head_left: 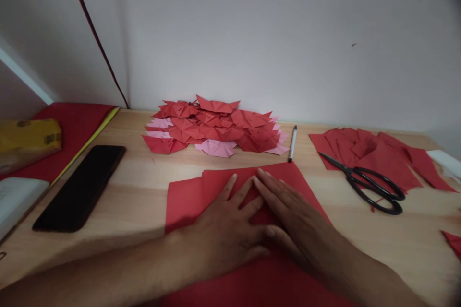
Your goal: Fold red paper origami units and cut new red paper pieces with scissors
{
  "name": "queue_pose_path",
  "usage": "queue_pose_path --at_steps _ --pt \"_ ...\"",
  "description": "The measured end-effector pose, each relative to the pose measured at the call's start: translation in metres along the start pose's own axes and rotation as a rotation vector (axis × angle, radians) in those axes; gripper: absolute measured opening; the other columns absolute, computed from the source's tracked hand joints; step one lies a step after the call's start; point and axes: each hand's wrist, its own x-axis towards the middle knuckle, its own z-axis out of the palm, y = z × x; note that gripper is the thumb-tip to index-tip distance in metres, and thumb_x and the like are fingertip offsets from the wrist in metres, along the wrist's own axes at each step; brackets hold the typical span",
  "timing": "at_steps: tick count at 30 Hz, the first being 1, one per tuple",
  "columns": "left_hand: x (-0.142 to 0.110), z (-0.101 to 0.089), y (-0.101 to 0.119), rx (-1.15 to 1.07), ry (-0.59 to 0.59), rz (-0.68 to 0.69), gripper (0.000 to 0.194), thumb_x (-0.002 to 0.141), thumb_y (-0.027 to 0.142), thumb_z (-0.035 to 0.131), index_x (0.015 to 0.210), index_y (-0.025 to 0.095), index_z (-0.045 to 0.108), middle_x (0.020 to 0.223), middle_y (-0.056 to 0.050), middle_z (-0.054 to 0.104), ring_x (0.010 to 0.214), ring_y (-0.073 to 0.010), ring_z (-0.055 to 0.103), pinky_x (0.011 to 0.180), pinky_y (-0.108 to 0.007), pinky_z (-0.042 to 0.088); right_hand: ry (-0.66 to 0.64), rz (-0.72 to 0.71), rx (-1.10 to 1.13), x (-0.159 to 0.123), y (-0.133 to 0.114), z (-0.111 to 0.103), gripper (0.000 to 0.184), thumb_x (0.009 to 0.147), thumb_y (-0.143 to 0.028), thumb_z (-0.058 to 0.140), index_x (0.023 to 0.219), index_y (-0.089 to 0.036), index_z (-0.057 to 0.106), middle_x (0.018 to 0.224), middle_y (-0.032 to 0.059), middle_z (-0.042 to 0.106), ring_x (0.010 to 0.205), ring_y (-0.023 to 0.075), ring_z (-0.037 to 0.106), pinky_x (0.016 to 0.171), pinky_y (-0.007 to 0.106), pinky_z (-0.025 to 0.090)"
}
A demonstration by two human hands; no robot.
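Observation:
Red paper sheets [183,204] lie on the table in front of me, one overlapping another. My left hand [230,223] rests flat on the red paper with its fingers spread. Against it lies my right hand [288,211], fingers stretched out and pressed down on the paper. The fingertips of both hands come together near the top edge of the sheets. Whether a fold or a smaller piece sits under the palms is hidden.
Behind the sheets is a pile of folded red and pink paper shapes [216,124], with a marker [293,144] beside it. To the right, black-handled scissors [374,184] touch red paper scraps [389,158]. A phone [81,187] and a yellow packet [30,141] are on the left.

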Motion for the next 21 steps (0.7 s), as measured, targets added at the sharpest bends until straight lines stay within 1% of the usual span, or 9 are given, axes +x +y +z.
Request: queue_pose_path --at_steps 3,7,12,14,16,17,19,20,21 --pt "-0.001 0.000 -0.001 0.005 0.017 0.014 0.047 0.094 0.054 0.036 0.133 0.033 0.051 0.151 -0.011 0.035 0.144 -0.0395 0.020 0.109 -0.067 0.020 -0.002 0.062 -0.012 0.002 0.006 0.001 0.066 0.096 -0.031 0.040 0.155 -0.017 0.012 0.158 0.0132 0.022 0.146 0.0230 0.017 0.113 0.051 0.031" --pt "-0.002 0.004 -0.002 0.009 0.046 0.015 0.046 0.095 0.054 0.036 0.133 0.032 0.051 0.152 -0.011 0.035 0.145 -0.0390 0.017 0.110 -0.067 0.017 -0.018 0.064 0.007 0.002 0.013 0.003 0.062 0.099 -0.031 0.034 0.154 -0.017 0.012 0.159 0.0129 0.021 0.147 0.0213 0.015 0.115 0.051 0.027" --pt "-0.003 0.004 -0.002 0.009 0.052 0.012 0.054 0.094 0.056 0.035 0.140 0.030 0.043 0.153 -0.012 0.034 0.145 -0.0374 0.017 0.111 -0.066 0.014 0.001 0.066 0.077 -0.002 0.012 -0.003 0.063 0.099 -0.033 0.034 0.155 -0.023 0.007 0.159 0.0102 0.021 0.146 0.0206 0.017 0.115 0.051 0.027" --pt "-0.003 0.004 -0.002 0.002 0.048 0.006 0.055 0.094 0.056 0.035 0.142 0.030 0.040 0.155 -0.011 0.030 0.145 -0.0368 0.016 0.112 -0.066 0.014 0.028 0.063 0.085 -0.007 -0.001 -0.009 0.064 0.099 -0.031 0.034 0.155 -0.025 0.004 0.160 0.0093 0.018 0.146 0.0213 0.017 0.114 0.049 0.030" --pt "-0.004 0.005 -0.002 -0.004 0.040 -0.004 0.056 0.095 0.055 0.033 0.145 0.030 0.036 0.157 -0.009 0.027 0.146 -0.0358 0.014 0.112 -0.065 0.013 0.086 0.011 0.058 -0.015 -0.024 -0.014 0.068 0.098 -0.032 0.037 0.155 -0.023 0.001 0.161 0.0093 0.014 0.146 0.0231 0.015 0.114 0.048 0.031" --pt "-0.004 0.005 -0.003 -0.003 0.034 -0.006 0.057 0.095 0.054 0.032 0.146 0.029 0.034 0.157 -0.008 0.025 0.146 -0.0352 0.013 0.113 -0.064 0.013 0.109 -0.037 0.047 -0.020 -0.037 -0.015 0.071 0.097 -0.034 0.039 0.155 -0.021 0.000 0.160 0.0093 0.015 0.146 0.0233 0.016 0.114 0.046 0.032" --pt "-0.005 0.007 -0.004 0.014 0.019 -0.001 0.059 0.096 0.049 0.033 0.149 0.025 0.028 0.159 -0.007 0.021 0.147 -0.0341 0.008 0.114 -0.063 0.012 0.115 -0.200 0.035 -0.032 -0.062 -0.011 0.084 0.093 -0.046 0.045 0.155 -0.014 -0.001 0.158 0.0127 0.020 0.145 0.0243 0.020 0.114 0.041 0.034" --pt "-0.005 0.008 -0.005 0.025 0.005 0.005 0.061 0.095 0.047 0.035 0.150 0.022 0.025 0.160 -0.007 0.018 0.147 -0.0340 0.005 0.114 -0.062 0.011 0.022 -0.218 -0.004 -0.038 -0.071 -0.007 0.095 0.088 -0.052 0.052 0.155 -0.012 -0.002 0.158 0.0141 0.019 0.146 0.0244 0.019 0.114 0.038 0.034" --pt "-0.005 0.008 -0.005 0.036 -0.010 0.009 0.064 0.094 0.044 0.038 0.151 0.019 0.023 0.160 -0.007 0.016 0.147 -0.0340 0.003 0.114 -0.061 0.010 -0.014 -0.219 -0.044 -0.044 -0.077 -0.001 0.102 0.085 -0.058 0.055 0.154 -0.009 -0.002 0.157 0.0167 0.020 0.146 0.0252 0.018 0.114 0.038 0.034"
